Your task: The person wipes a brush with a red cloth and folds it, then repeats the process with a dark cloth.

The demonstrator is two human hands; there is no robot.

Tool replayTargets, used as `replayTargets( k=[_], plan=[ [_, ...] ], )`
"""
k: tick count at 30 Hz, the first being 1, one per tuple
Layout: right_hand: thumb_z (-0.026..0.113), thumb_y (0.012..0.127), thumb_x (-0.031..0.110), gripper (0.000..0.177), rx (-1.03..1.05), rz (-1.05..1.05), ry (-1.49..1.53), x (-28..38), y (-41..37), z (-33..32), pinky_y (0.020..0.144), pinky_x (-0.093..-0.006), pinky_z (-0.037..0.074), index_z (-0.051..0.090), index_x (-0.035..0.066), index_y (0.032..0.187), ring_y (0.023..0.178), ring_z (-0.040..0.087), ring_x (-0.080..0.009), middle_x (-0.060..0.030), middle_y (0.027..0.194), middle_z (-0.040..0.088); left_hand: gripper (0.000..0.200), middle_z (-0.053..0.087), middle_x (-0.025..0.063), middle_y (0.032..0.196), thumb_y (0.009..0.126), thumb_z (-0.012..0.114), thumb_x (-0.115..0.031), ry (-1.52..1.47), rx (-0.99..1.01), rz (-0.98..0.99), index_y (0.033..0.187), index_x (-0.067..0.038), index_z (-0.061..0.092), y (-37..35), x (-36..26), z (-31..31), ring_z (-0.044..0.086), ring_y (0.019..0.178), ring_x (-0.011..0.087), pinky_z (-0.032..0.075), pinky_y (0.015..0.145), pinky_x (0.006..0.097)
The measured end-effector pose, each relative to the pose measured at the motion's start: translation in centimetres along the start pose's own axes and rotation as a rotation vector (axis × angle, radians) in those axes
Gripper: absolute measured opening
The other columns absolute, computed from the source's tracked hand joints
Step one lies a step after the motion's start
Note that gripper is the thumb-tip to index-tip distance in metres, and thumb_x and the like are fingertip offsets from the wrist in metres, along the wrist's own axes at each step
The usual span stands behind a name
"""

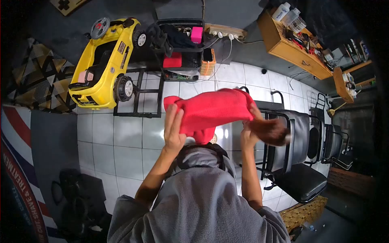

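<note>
A bright red cloth (pixel 216 106) is held up in front of my chest, stretched between both hands, with part of it hanging down in the middle. My left hand (pixel 174 131) is at its left end, fingers lying along the fabric and gripping it. At the other end my right hand (pixel 248 135) is closed, its fingers partly hidden by the cloth. Sticking out to the right of that hand is a brown, brush-like thing (pixel 270 131), smeared by motion. Below the cloth is a grey fleece garment (pixel 202 198).
A yellow toy car (pixel 103 65) sits on a black metal frame (pixel 137 107) at the left. Beside it stands a black rack (pixel 180 46) with a pink box. Black chairs (pixel 300 170) line the right. A wooden drawer shelf (pixel 298 56) carries bottles and tools.
</note>
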State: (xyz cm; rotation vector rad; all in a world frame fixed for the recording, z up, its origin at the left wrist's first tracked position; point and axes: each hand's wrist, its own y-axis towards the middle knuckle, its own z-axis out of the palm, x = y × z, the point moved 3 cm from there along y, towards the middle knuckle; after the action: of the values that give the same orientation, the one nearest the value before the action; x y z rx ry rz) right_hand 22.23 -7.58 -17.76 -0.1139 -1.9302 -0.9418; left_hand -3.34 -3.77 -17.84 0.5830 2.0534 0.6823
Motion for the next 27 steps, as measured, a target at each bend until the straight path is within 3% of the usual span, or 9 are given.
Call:
replayTargets(
  k=[4,5,6,8,11,12,16,21,27],
  plan=[
    [0.055,0.081,0.004,0.028,0.603,0.277,-0.629,-7.1,-9.2,-0.5,0.071,-0.0473,0.052,0.055,0.003,0.109,0.084,0.063,-0.0397,-0.0219,0.094,0.064,0.045,0.054,0.0251,0.121,0.074,0.041,0.010,0.027,0.729,-0.364,0.116,0.004,0.056,-12.4,7.0,3.3,0.051,0.116,0.0362,0.041,0.097,0.0379],
    [0.053,0.082,0.009,0.022,0.932,0.537,-0.807,-7.8,-11.4,-0.5,0.072,-0.0483,0.051,0.055,0.003,0.103,0.086,0.061,-0.0412,-0.0220,0.096,0.063,0.033,0.060,0.0243,0.108,0.075,0.046,0.003,0.107,1.341,-0.520,0.104,0.003,0.059,-20.7,13.7,4.2,0.057,0.106,0.0366,0.045,0.086,0.0426],
    [0.055,0.082,0.013,0.022,0.873,0.423,-0.664,-9.6,-14.8,-1.5,0.072,-0.0538,0.049,0.061,0.003,0.100,0.081,0.060,-0.0451,-0.0243,0.085,0.063,0.018,0.063,0.0259,0.088,0.073,0.052,-0.006,-0.136,1.157,-0.689,0.084,0.002,0.064,-16.4,9.4,1.7,0.061,0.092,0.0400,0.046,0.079,0.0485],
    [0.054,0.080,0.010,0.025,1.095,0.554,-0.602,-10.5,-17.0,-2.2,0.074,-0.0512,0.050,0.059,0.005,0.104,0.085,0.061,-0.0419,-0.0261,0.087,0.063,0.019,0.063,0.0252,0.087,0.072,0.053,-0.007,-0.066,1.124,-0.698,0.085,0.000,0.064,-13.0,7.5,0.4,0.062,0.090,0.0397,0.047,0.077,0.0475],
    [0.053,0.080,0.007,0.024,0.817,0.567,-0.507,-11.6,-16.5,-1.6,0.075,-0.0482,0.051,0.058,0.003,0.104,0.087,0.060,-0.0411,-0.0275,0.090,0.062,0.021,0.064,0.0231,0.086,0.073,0.053,-0.001,-0.056,0.855,-0.634,0.091,-0.002,0.065,-12.0,7.6,0.4,0.062,0.086,0.0403,0.048,0.073,0.0449],
    [0.051,0.081,0.001,0.024,0.753,0.462,-0.421,-12.0,-16.0,-1.3,0.064,-0.0420,0.053,0.056,0.003,0.105,0.074,0.065,-0.0360,-0.0232,0.083,0.064,0.021,0.064,0.0228,0.086,0.074,0.053,0.000,-0.051,0.744,-0.662,0.092,-0.002,0.064,-11.7,7.7,0.9,0.062,0.085,0.0402,0.049,0.072,0.0443],
    [0.050,0.085,-0.004,0.043,0.636,0.940,0.020,-12.0,-13.8,-0.4,0.041,-0.0253,0.044,0.042,0.009,0.126,0.052,0.053,-0.0101,-0.0077,0.079,0.057,0.017,0.066,0.0181,0.082,0.084,0.056,-0.004,-0.052,0.373,-0.713,0.100,-0.004,0.064,-8.2,7.7,1.3,0.066,0.076,0.0275,0.050,0.067,0.0330],
    [0.051,0.091,0.001,0.046,0.317,1.059,0.498,-2.8,-6.3,-0.2,0.058,-0.0257,0.049,0.040,0.011,0.134,0.061,0.053,-0.0116,-0.0128,0.092,0.058,0.016,0.067,0.0142,0.085,0.088,0.054,-0.006,-0.174,0.119,-0.653,0.100,-0.001,0.063,-3.5,5.3,-0.6,0.066,0.077,0.0208,0.049,0.068,0.0287],
    [0.023,0.098,0.052,0.065,0.484,1.092,0.649,-1.2,-4.9,-0.9,0.082,-0.0369,0.049,0.045,-0.002,0.126,0.097,0.060,-0.0240,-0.0202,0.103,0.060,0.018,0.061,0.0123,0.084,0.082,0.054,0.002,-0.209,0.112,-0.476,0.098,-0.002,0.063,-1.1,1.7,-1.0,0.059,0.073,0.0255,0.046,0.061,0.0315]
  ],
)
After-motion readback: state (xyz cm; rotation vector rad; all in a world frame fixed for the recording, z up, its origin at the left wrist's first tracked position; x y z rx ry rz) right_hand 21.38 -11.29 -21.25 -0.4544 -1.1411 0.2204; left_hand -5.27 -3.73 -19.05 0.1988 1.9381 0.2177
